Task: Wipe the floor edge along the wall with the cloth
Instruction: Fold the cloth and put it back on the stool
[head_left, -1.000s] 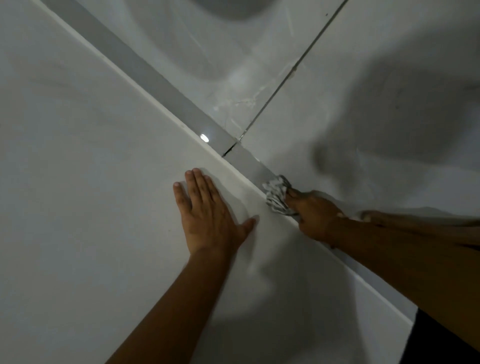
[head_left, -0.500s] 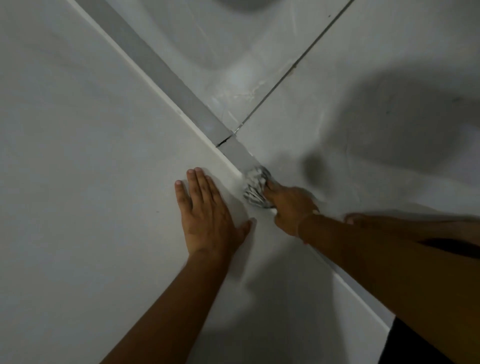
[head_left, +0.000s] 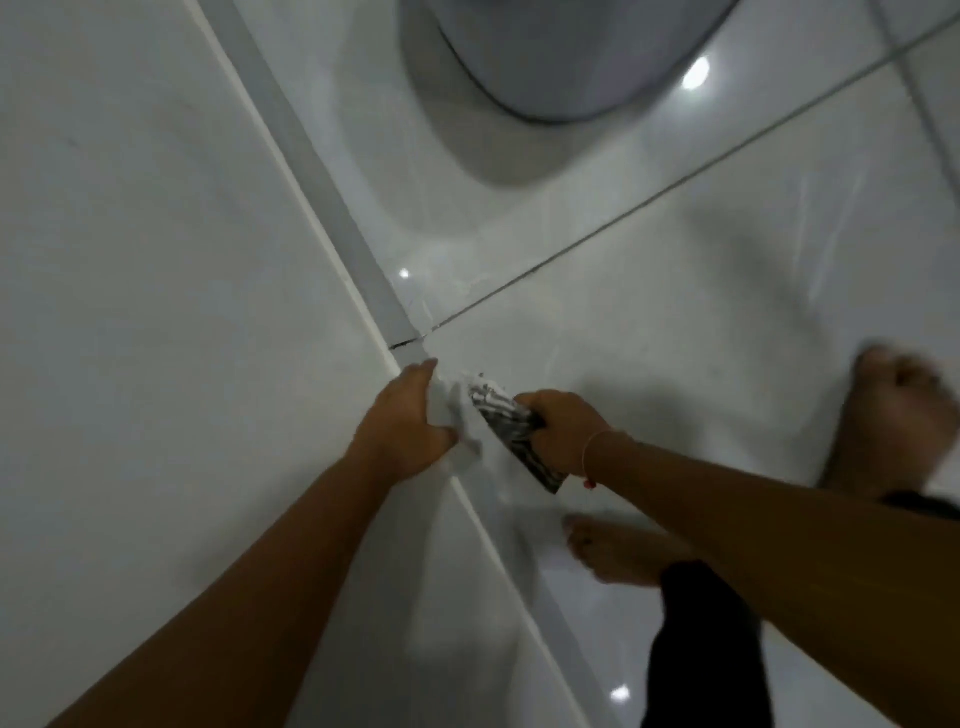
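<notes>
- Gripping the cloth (head_left: 501, 421), your left hand (head_left: 408, 423) and right hand (head_left: 563, 434) both have fingers curled around it.
- It stretches between them above the floor edge (head_left: 379, 296) beside the wall (head_left: 156, 260).

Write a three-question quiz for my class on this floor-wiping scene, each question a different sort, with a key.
1. True or false: the left hand lies flat on the wall.
2. Which holds the cloth? A) left hand only B) right hand only C) both
3. Fill in: a thin band circles the right ____.

Key:
1. False; it grips the cloth's pale end.
2. C
3. wrist
</notes>
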